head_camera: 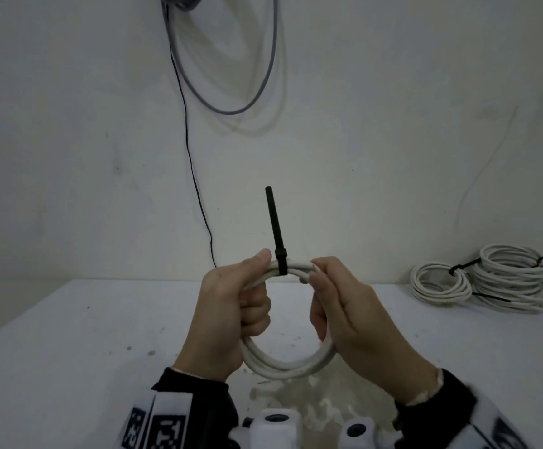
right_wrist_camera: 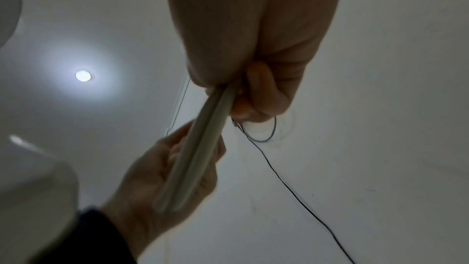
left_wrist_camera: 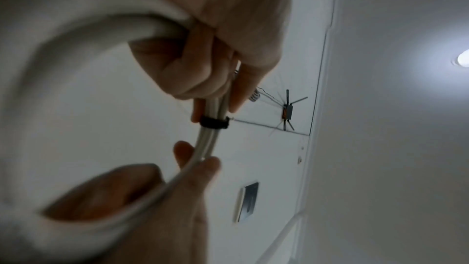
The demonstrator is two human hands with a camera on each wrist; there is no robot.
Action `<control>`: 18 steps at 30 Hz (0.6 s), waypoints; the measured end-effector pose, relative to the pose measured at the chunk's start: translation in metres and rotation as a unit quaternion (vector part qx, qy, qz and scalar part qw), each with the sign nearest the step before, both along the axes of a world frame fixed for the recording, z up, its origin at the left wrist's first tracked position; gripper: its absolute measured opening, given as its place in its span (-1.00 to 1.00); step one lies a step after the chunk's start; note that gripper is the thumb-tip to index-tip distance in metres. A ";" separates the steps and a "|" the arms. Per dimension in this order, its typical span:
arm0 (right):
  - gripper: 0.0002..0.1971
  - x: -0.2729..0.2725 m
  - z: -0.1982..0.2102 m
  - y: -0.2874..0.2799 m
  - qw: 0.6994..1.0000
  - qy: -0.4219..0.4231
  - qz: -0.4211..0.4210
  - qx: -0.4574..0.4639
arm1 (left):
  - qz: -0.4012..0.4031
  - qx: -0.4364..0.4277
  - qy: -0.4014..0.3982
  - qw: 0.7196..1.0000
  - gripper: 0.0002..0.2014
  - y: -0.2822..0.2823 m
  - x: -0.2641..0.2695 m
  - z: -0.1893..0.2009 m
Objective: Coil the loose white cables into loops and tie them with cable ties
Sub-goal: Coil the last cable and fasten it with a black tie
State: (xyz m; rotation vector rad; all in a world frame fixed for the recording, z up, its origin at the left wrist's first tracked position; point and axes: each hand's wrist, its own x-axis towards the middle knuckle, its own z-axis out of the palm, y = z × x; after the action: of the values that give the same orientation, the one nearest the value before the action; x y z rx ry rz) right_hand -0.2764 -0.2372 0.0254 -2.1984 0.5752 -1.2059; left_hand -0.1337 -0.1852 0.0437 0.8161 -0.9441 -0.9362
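White cable (head_camera: pixel 288 362), wound into a small coil, is up in the air in front of me over the table (head_camera: pixel 69 335), with my left hand (head_camera: pixel 231 315) curled round its left side and my right hand (head_camera: pixel 338 306) curled round its right, thumbs on the top strands. A black cable tie (head_camera: pixel 280 254) is already round the top of the coil between my thumbs, and its long tail stands straight up. I judge the tying step nearly done: next I'd need to free one hand, pinch that tail and pull it snug, if it isn't already, then set the coil with the finished coils (head_camera: pixel 484 280) lying at the far right of the table. How tight the tie sits I can't tell. My wrist views are blurred, and in the right one the tie is hidden behind my fingers
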 end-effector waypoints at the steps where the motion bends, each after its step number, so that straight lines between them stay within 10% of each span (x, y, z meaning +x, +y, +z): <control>1: -0.80 0.002 -0.003 -0.001 1.000 0.003 -0.010 -0.005 | 0.003 0.003 0.019 1.000 -0.64 0.000 -0.001 0.001; 8: -0.83 -0.009 0.009 -0.002 0.996 0.024 -0.020 0.079 | 0.025 0.020 0.114 0.993 -0.64 -0.008 0.000 -0.002; 18: -0.83 -0.041 0.017 -0.002 0.946 -0.061 0.061 0.312 | 0.024 0.056 0.035 0.998 -0.56 0.001 -0.005 -0.003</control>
State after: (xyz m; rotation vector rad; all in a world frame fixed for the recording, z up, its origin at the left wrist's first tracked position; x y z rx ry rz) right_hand -0.3175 -0.2397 0.0422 -1.5874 0.6512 -0.9221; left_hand -0.1383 -0.1842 0.0407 0.8900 -0.8136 -0.9764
